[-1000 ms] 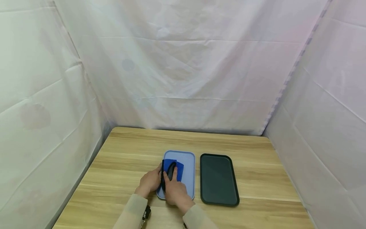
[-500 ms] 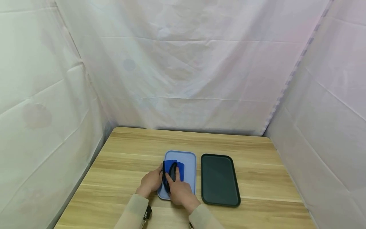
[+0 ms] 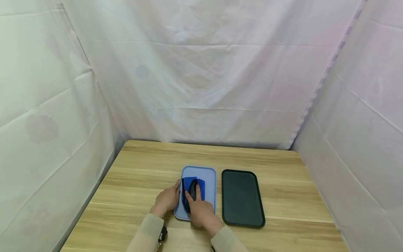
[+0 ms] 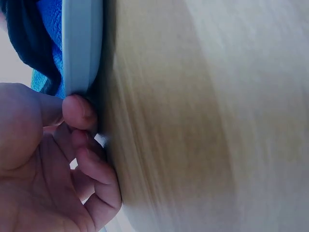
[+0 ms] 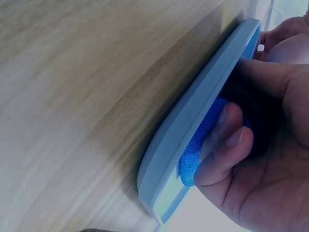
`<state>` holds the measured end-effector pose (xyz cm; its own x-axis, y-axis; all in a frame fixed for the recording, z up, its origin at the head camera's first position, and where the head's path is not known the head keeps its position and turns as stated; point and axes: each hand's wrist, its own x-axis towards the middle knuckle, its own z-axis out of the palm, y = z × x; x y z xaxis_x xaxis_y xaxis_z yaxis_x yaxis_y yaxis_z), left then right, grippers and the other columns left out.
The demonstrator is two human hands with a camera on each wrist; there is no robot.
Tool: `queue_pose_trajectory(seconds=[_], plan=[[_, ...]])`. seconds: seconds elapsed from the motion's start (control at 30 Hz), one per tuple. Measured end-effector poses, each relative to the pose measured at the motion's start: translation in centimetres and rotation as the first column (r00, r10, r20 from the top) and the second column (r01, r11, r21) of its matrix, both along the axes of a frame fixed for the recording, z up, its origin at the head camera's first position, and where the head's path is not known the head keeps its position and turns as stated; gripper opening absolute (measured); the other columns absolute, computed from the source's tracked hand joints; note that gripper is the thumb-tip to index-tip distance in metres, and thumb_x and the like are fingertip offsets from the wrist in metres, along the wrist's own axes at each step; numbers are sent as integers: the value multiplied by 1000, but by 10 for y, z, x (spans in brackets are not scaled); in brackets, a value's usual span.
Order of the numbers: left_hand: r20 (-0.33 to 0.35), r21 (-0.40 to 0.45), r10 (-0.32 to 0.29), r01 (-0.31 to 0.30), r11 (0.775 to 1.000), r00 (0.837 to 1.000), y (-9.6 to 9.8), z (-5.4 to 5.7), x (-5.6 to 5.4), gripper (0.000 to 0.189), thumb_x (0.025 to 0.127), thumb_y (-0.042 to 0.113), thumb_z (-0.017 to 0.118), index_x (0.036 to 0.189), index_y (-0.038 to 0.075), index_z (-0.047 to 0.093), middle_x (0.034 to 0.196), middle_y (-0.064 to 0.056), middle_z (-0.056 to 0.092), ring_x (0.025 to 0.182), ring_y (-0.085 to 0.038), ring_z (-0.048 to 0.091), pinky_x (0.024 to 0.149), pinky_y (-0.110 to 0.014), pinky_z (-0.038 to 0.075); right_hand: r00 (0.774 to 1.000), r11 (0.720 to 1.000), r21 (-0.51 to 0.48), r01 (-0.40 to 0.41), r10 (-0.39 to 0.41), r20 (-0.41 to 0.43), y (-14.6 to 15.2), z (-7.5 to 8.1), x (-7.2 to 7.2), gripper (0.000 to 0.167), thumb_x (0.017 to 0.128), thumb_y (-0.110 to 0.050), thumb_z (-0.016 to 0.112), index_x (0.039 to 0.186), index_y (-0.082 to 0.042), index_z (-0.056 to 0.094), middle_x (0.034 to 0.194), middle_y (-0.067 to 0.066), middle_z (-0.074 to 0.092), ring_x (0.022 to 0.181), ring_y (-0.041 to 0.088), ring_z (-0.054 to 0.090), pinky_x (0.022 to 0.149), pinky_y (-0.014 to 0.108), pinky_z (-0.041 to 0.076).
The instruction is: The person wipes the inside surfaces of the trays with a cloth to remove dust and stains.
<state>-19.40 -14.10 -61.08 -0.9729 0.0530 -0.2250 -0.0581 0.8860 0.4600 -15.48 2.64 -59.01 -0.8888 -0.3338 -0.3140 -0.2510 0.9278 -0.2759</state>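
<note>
Relative to the frame taken one second earlier, the blue cloth (image 3: 202, 190) and the right hand (image 3: 200, 212) have shifted rightward across the light blue tray (image 3: 208, 175); the black band (image 3: 184, 190) along the cloth's left edge, formerly over the tray's left rim, now lies just inside it. The tray shows no clear displacement.

Left to right, all positions referred to the light blue tray:

At its left rim: the left hand (image 3: 168, 200). The thumb rests against the tray edge with the other fingers curled close by; the hand appears to pinch the rim. A black wrist device (image 3: 162, 233) sits at the sleeve, near side.

Inside the tray, left and centre: the blue cloth, looped pile visible in the right wrist view, with a black curved piece (image 3: 192, 189) on top. The right hand grips this assembly from the near side, thumb and index finger straddling the curved piece, further fingertips curled against the pile.

Right of the tray, just beside it and apart: the dark green tray (image 3: 242, 197), flat on the bench (image 3: 141, 175).

Fault conditions: if the left hand's hold slackens, sideways force from the right hand could drag the light blue tray into the dark green tray. Uneven fingertip pressure could bunch the cloth or let the curved piece slip.
</note>
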Motion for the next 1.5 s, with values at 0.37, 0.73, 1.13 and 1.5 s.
queue_pose_trajectory(seconds=[0.37,0.73,1.13,1.5], plan=[[10,5,9,-9,1000,1000,1,0,0,51,108,25,48,158,12,45,129,-24,70,87,-28,67,74,-50,54,1000,1000,6,10,-10,4,7,-1,2,80,97,-37,72,164,-35,30,173,23,11,57,20,53,56,35,45],[1,10,6,-6,1000,1000,-1,-3,1,51,109,26,48,158,12,44,131,-24,69,97,-33,72,75,-51,55,1000,1000,7,26,-26,-3,15,-2,3,79,96,-39,72,164,-36,31,173,23,12,57,19,52,57,37,47],[3,8,10,-10,1000,1000,-1,-3,0,51,109,26,48,157,12,45,132,-24,69,102,-34,71,79,-53,55,999,999,8,36,-36,-17,21,-2,5,79,96,-38,74,163,-34,33,172,24,13,60,20,55,55,35,46],[-5,16,15,-15,1000,1000,0,-2,1,51,109,26,48,157,12,46,130,-25,70,97,-33,71,75,-52,55,998,998,8,66,-66,-2,26,-3,4,79,96,-38,73,163,-35,32,173,22,11,66,22,57,52,34,43]])
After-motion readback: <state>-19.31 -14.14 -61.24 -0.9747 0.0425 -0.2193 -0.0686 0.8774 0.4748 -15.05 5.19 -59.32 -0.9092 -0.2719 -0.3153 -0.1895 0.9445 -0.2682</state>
